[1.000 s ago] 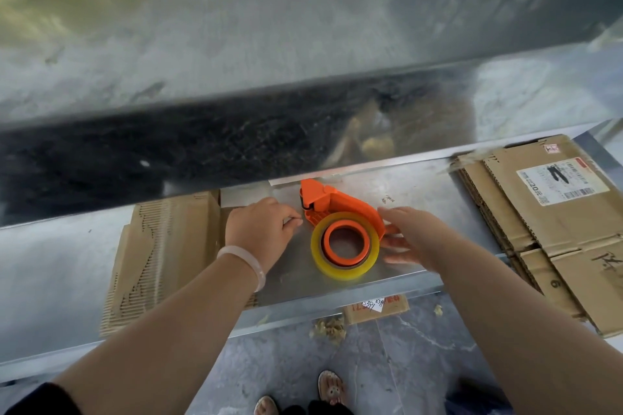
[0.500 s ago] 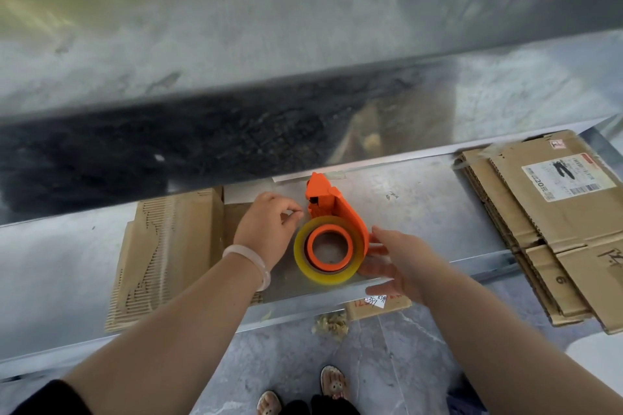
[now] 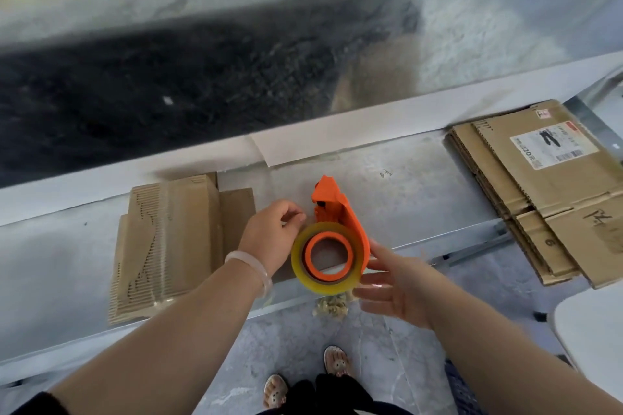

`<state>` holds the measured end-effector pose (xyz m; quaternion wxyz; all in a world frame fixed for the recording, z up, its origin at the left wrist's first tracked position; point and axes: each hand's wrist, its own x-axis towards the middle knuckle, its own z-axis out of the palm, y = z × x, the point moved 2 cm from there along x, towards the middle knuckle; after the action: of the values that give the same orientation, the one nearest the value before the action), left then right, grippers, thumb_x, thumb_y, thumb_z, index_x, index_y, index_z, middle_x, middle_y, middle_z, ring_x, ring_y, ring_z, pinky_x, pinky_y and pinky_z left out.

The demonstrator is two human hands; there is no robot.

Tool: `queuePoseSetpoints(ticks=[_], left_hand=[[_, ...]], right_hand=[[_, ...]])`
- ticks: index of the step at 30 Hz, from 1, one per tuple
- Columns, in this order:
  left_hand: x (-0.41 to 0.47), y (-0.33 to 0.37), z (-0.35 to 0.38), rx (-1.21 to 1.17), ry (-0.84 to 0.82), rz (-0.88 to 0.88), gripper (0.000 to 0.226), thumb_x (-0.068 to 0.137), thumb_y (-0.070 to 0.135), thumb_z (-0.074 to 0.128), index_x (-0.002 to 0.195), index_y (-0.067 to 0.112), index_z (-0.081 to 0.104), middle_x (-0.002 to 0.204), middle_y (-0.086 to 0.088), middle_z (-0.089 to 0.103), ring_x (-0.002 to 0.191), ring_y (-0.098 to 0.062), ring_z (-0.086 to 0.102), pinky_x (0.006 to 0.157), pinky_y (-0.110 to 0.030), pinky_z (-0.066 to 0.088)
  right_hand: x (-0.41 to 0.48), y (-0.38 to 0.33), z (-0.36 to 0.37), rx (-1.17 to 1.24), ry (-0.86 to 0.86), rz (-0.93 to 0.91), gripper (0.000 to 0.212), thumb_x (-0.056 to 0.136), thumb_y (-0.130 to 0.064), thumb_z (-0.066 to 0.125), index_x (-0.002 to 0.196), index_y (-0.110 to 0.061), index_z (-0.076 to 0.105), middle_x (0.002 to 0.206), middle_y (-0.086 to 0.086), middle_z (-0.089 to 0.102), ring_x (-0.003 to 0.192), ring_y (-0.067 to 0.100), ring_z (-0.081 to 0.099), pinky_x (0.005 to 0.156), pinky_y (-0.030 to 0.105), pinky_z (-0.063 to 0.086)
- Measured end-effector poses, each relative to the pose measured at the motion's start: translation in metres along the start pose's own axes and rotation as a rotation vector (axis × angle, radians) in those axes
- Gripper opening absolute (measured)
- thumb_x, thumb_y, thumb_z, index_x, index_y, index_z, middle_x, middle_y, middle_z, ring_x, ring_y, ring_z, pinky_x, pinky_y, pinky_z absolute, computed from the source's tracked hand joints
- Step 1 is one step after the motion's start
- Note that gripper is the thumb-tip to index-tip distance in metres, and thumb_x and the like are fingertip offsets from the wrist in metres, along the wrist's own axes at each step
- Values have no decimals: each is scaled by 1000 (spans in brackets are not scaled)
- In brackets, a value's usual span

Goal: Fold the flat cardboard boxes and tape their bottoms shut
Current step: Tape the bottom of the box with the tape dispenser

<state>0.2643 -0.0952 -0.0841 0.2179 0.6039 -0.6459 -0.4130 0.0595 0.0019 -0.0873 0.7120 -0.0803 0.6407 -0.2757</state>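
Observation:
An orange tape dispenser [image 3: 339, 209] with a roll of clear yellowish tape [image 3: 299, 266] sits at the near edge of the metal table [image 3: 421, 199]. My left hand [image 3: 269, 236], with a pale bracelet on the wrist, is curled against the dispenser's left side, fingertips pinched at its front. Exactly what they hold is hidden. My right hand [image 3: 401, 290] is spread with straight fingers, touching the dispenser's right side. One stack of flat cardboard boxes [image 3: 168, 246] lies to the left, and another stack [image 3: 553, 199] with a shipping label lies at the right.
A shiny metal wall [image 3: 303, 61] rises behind the narrow table. Below the table edge are a stone floor, a small clump of scraps [image 3: 330, 305] and my sandalled feet [image 3: 337, 360]. A white rounded surface [image 3: 593, 330] shows at the lower right.
The dispenser has come toward me to the table's near edge. My right hand has lifted off the table and now spreads at the dispenser's right side. My left hand stayed beside it.

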Motion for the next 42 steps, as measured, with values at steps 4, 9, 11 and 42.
queuePoseSetpoints(ticks=[4, 9, 11, 42], left_hand=[[-3, -1, 1, -55, -34, -10, 11, 95, 27, 61, 85, 32, 61, 87, 14, 66, 84, -14, 66, 79, -46, 57], [-5, -4, 4, -110, -68, -48, 12, 92, 30, 64, 81, 36, 63, 85, 13, 67, 85, -18, 67, 79, -51, 57], [-7, -4, 4, -118, -65, -59, 12, 91, 30, 65, 81, 35, 63, 82, 14, 67, 83, -17, 67, 78, -52, 57], [-49, 55, -87, 50, -107, 167, 12, 86, 34, 70, 89, 44, 67, 74, 9, 73, 68, -6, 69, 66, -11, 49]], right_hand=[[2, 16, 0, 181, -115, -31, 55, 78, -43, 69, 117, -4, 65, 108, 14, 64, 101, 28, 61, 101, 45, 47], [3, 20, 10, 295, -251, -43, 35, 89, -28, 56, 116, -6, 65, 101, 13, 70, 89, 27, 69, 94, 46, 51], [3, 18, 15, 312, -315, -40, 43, 94, -30, 48, 127, -7, 61, 112, 14, 70, 96, 26, 68, 88, 42, 56], [-50, -38, 19, -70, -580, -391, 54, 45, -53, 93, 70, -9, 73, 62, 16, 61, 54, 26, 60, 63, 38, 47]])
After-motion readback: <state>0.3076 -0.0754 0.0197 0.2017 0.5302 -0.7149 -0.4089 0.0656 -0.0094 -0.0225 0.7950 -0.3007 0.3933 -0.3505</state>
